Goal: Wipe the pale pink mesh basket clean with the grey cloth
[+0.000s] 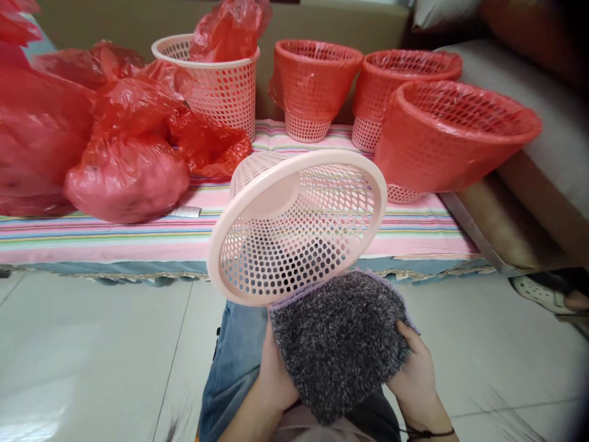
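Observation:
A dark grey fluffy cleaning cloth (343, 344) with a lilac stitched edge is spread between my two hands. My right hand (416, 362) grips its right side, thumb on top and the other fingers underneath. From below, my left hand (277, 371) holds the left side; its fingers are mostly hidden behind the cloth. Just beyond the cloth, a pale pink perforated plastic basket (297, 230) lies tilted above my knees, its wide mouth facing me. The cloth's top edge meets the basket's lower rim. What supports the basket is hidden.
Behind stand baskets covered with red plastic bags (317, 80), several in all. Another pink basket (225, 92) has a red bag in its mouth. Full red bags (129, 178) lie at left on the striped cover (105, 236). Cushions (543, 135) are at right; a clog (538, 294) shows below.

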The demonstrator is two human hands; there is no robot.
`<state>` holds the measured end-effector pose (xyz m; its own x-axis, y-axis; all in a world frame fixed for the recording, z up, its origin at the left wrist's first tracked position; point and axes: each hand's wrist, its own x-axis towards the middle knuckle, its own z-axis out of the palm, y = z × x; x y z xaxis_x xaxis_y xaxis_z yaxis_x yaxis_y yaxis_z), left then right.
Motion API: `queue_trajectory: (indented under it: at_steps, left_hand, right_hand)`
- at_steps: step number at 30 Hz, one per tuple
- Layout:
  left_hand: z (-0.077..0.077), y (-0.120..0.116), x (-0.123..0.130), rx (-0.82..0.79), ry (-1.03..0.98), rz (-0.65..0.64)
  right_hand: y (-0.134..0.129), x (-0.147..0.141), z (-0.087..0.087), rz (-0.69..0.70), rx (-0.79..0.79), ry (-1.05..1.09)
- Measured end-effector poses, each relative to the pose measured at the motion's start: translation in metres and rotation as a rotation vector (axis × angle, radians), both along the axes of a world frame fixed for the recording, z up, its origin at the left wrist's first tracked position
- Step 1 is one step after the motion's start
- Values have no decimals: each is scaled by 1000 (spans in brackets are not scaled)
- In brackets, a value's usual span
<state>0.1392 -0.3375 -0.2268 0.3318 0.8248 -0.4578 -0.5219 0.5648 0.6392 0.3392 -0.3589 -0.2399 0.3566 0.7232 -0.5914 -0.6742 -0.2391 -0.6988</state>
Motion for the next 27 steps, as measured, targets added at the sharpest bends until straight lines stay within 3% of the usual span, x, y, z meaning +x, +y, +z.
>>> queue_trajectory:
  at_steps: [2, 4, 7, 11, 14, 19, 23, 27]
  left_hand:
    - [6, 7, -9, -69, -76, 28]
    - [10, 12, -17, -20, -15, 83]
    - [13, 15, -24, 128, 215, 110]
    - [13, 17, -22, 28, 146, 122]
    - [4, 15, -14, -125, 10, 149]
    - [-23, -10, 4, -242, -227, 35]
    - [-19, -27, 12, -326, -94, 61]
    - [-7, -17, 14, -237, 63, 41]
  right_hand:
    - [2, 8, 3, -44, -105, 33]
    - [1, 15, 4, -46, -148, 34]
    - [-3, 22, 2, -43, -57, -18]
    - [-1, 19, -3, -64, 27, -33]
    - [11, 11, -6, -19, -14, 13]
    - [20, 8, -11, 42, -37, 67]
    - [7, 21, -7, 38, -13, 65]
    - [-5, 36, -5, -21, -16, 28]
